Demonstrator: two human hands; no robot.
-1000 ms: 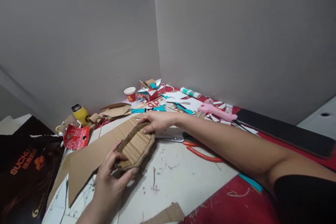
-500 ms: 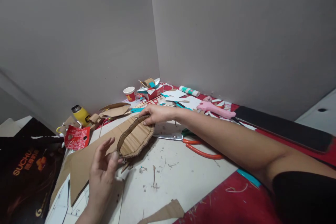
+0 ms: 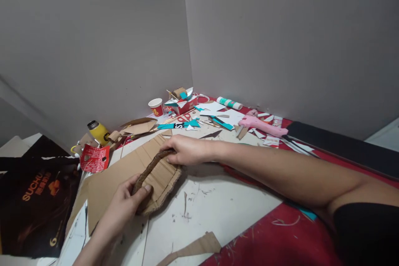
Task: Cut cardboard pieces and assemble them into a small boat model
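Observation:
A leaf-shaped cardboard piece [image 3: 162, 181] with a raised cardboard strip along its left edge lies on the white table [image 3: 215, 212]. My left hand [image 3: 126, 199] grips its near end, thumb on top of the strip. My right hand [image 3: 183, 149] pinches the far end of the strip against the piece. Under both lies a larger flat cardboard sheet [image 3: 118, 174].
A pink glue gun [image 3: 262, 126], a glue bottle [image 3: 229, 103], red scissors [image 3: 182, 118], a red paper cup [image 3: 156, 107] and paper scraps crowd the back corner. A yellow bottle [image 3: 98, 131] and a black bag [image 3: 31, 199] are at left. A cardboard offcut [image 3: 196, 247] lies near.
My left hand, which had let go half a second ago, now grips the near end again. My right forearm has dropped lower and covers the orange-handled scissors.

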